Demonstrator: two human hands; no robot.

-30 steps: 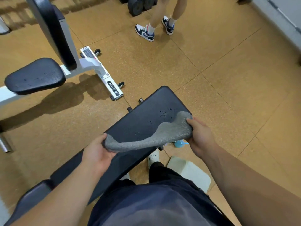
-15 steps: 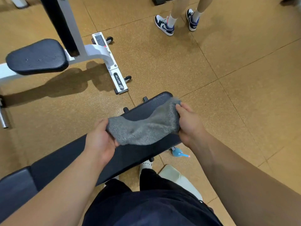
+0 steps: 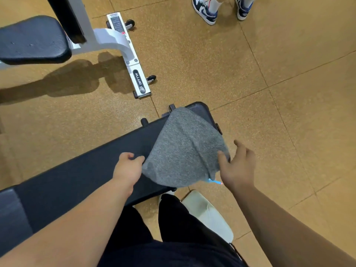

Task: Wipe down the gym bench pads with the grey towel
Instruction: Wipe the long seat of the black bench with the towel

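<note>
The grey towel [image 3: 185, 149] lies spread over the far end of the long black bench pad [image 3: 86, 170], draped wide so that its lower edge hangs past the pad's near side and its top corner reaches almost to the pad's rounded end. The left hand [image 3: 128, 167] sits on the pad at the towel's left corner, fingers curled in; it touches the cloth's edge, but whether it actually pinches the cloth I cannot tell. The right hand [image 3: 238, 166] is at the towel's right edge with its fingers [image 3: 240, 146] splayed and straight, thumb resting against the cloth, nothing clasped in it.

A small blue object [image 3: 214, 181] pokes out from beneath the towel's lower right corner (what it is stays unclear). Below the pad, the person's dark-clad legs and a pale shoe [image 3: 208, 214] stand on the tan speckled floor [image 3: 269, 54].

To the upper left is a second bench [image 3: 115, 39] with a white frame and small wheels; its black seat pad [image 3: 32, 39] casts a shadow on the floor. At the top edge, another person's blue-and-white sneakers [image 3: 206, 10] stand well apart from the bench being wiped.
</note>
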